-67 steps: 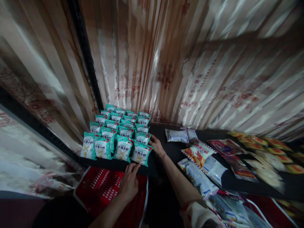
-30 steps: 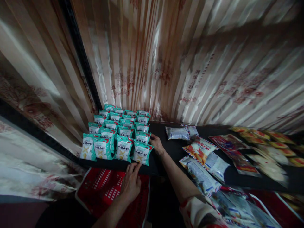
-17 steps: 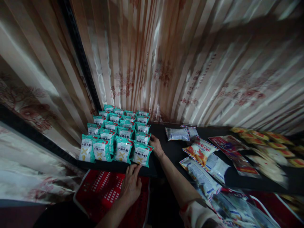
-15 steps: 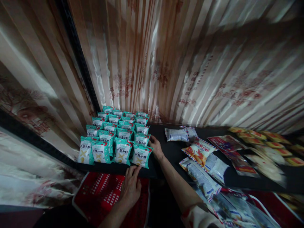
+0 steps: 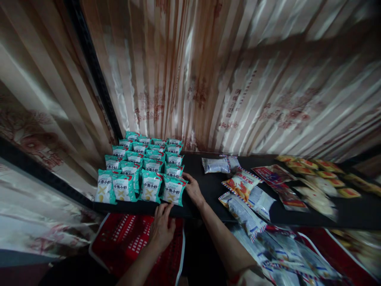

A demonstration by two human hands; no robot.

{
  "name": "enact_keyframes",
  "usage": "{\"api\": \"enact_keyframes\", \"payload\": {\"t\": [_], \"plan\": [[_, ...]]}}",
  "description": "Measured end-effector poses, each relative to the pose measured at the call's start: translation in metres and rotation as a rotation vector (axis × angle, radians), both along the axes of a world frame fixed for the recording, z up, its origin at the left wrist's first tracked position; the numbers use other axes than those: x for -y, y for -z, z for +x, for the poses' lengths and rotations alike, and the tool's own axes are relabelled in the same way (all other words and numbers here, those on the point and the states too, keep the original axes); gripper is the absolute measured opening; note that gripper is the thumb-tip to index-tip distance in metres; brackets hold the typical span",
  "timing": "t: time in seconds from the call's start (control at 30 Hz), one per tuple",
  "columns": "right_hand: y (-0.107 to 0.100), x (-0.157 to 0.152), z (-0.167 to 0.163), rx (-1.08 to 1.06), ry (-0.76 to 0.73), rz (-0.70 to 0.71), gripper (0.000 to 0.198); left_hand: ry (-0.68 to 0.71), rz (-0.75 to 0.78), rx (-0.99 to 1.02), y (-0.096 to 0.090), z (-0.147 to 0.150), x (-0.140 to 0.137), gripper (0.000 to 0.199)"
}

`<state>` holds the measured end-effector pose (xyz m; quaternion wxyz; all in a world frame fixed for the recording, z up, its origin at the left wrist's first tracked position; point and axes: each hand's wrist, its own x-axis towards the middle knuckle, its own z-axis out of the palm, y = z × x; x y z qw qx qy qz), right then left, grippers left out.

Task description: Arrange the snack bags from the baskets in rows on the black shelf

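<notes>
Teal-and-white snack bags [image 5: 149, 186] stand upright in several rows at the left end of the black shelf. My left hand [image 5: 162, 226] is at the shelf's front edge, fingers stretched out, tips at the bottom of the front right snack bag [image 5: 174, 191]. Along that bag's right side lies my right hand [image 5: 193, 190], its fingers extended against the bags and the fingertips partly hidden behind them. Neither hand is closed around a bag.
Right of the bags lie striped-edge shrimp snack packets [image 5: 242, 183], red packets [image 5: 274, 174] and yellow packets [image 5: 327, 174]. Below the shelf [image 5: 199, 206] are a red basket [image 5: 127, 238] and another holding silvery packets [image 5: 285, 254]. A patterned curtain [image 5: 214, 79] hangs behind; a dark post [image 5: 95, 71] rises at left.
The whole view has shifted slightly, so the shelf appears a little further left and higher. Both hands stay at the front right snack bag, which looks nearly unmoved among its neighbours.
</notes>
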<state>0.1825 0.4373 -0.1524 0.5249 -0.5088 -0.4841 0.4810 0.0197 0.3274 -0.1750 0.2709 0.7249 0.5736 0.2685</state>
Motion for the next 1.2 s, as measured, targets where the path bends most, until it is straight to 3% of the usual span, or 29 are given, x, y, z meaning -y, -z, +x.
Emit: {"api": "enact_keyframes", "payload": {"t": [0.27, 0.5, 0.67, 0.87, 1.03, 1.2], "plan": [[-0.008, 0.003, -0.009, 0.041, 0.014, 0.013, 0.039, -0.068, 0.013, 0.065, -0.01, 0.003, -0.004, 0.037], [-0.008, 0.009, -0.011, -0.025, 0.044, -0.055, 0.048, -0.128, 0.066, 0.084, -0.007, 0.008, -0.006, 0.032], [0.0, 0.042, -0.007, 0.09, 0.306, 0.004, 0.053, -0.098, 0.082, 0.138, -0.008, 0.004, 0.0, 0.03], [0.014, 0.083, -0.02, 0.198, 0.16, 0.1, 0.051, -0.09, 0.114, 0.239, 0.001, -0.001, 0.012, 0.032], [0.023, 0.079, -0.025, 0.389, 0.169, 0.072, 0.053, -0.122, 0.112, 0.254, -0.002, -0.006, 0.015, 0.034], [0.02, 0.073, -0.031, 0.421, 0.184, 0.062, 0.048, -0.187, 0.127, 0.252, -0.003, -0.013, 0.015, 0.032]]}}
